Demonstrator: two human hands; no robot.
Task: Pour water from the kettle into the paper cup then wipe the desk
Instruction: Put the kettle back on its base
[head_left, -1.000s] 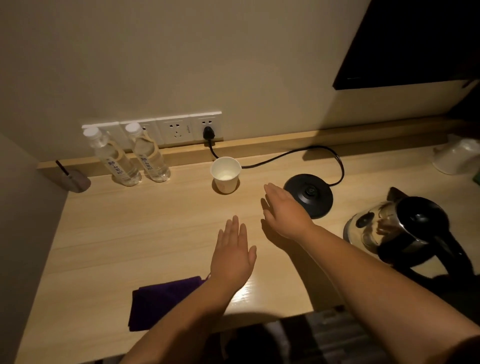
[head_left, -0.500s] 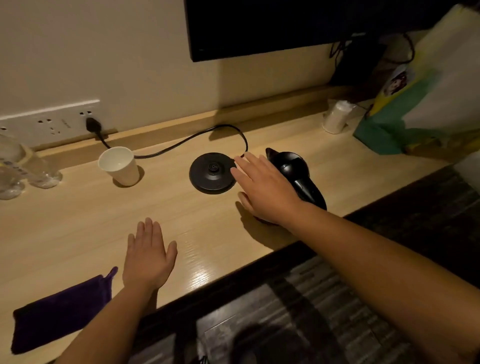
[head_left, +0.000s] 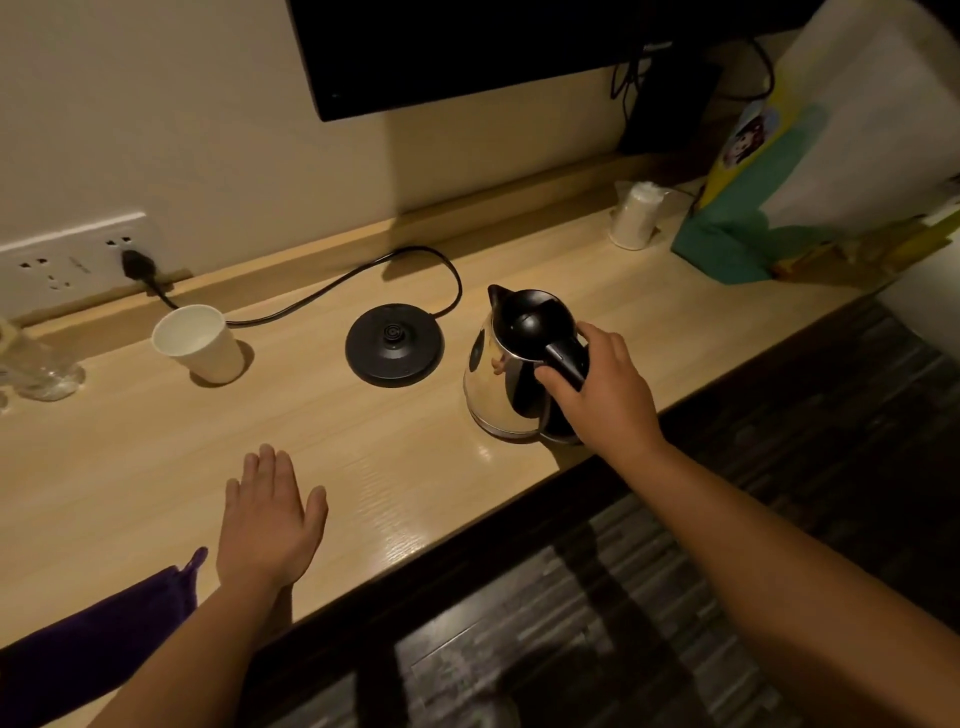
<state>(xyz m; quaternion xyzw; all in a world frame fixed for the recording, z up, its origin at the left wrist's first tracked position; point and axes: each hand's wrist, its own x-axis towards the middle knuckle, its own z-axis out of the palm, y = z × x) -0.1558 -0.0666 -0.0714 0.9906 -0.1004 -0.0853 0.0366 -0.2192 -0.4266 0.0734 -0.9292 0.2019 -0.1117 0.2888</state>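
Note:
A steel kettle (head_left: 501, 382) with a black lid and handle stands upright on the wooden desk (head_left: 363, 467), right of its round black base (head_left: 395, 344). My right hand (head_left: 605, 387) is wrapped around the kettle's black handle. A white paper cup (head_left: 200, 343) stands upright at the left, near the wall. My left hand (head_left: 267, 514) lies flat on the desk with fingers apart, holding nothing. A purple cloth (head_left: 88, 660) lies at the desk's near left edge, partly under my left forearm.
A black cord runs from the base to a wall socket (head_left: 132, 260). Clear water bottles (head_left: 36, 364) stand at the far left. A wrapped stack of cups (head_left: 636, 215) and a colourful bag (head_left: 795, 182) sit at the right. A dark screen (head_left: 467, 47) hangs above.
The view swung right over the desk. My right hand moved from beside the black base to the kettle and closed on its handle. My left hand stayed flat on the desk.

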